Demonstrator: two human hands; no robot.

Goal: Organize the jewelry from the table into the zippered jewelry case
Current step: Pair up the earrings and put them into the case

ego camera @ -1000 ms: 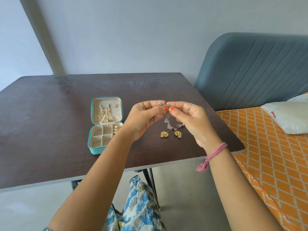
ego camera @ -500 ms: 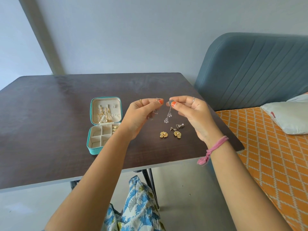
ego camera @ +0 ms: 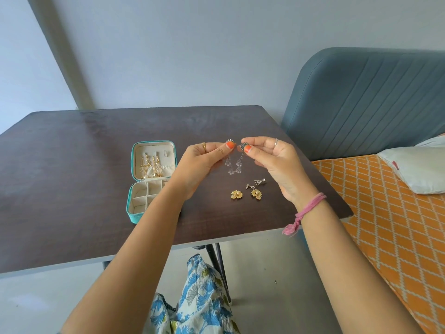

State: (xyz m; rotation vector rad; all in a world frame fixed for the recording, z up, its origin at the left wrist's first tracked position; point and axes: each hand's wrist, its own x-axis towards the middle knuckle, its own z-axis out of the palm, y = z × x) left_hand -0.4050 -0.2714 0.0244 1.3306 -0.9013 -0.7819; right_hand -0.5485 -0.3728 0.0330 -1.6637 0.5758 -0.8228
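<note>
Dark table [ego camera: 72,165]: case [ego camera: 134,213], earrings [ego camera: 248,191].

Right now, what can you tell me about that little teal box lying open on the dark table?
The small teal zippered jewelry case lies open on the dark wooden table, left of the left hand. Its cream-lined lid stands up, with gold dangling earrings hanging in it. The cream base is divided into small compartments; the left forearm hides its right part. Neither hand touches it.

1. We see soft, even daylight with no harsh glare.
2. We note a pale sheen on the dark worktop [ego camera: 72,145] at its far left.
3. We find faint shadows below the hands.
4. We notice wide-angle bending of straight edges towards the borders; focus stays fairly sharp.
</note>
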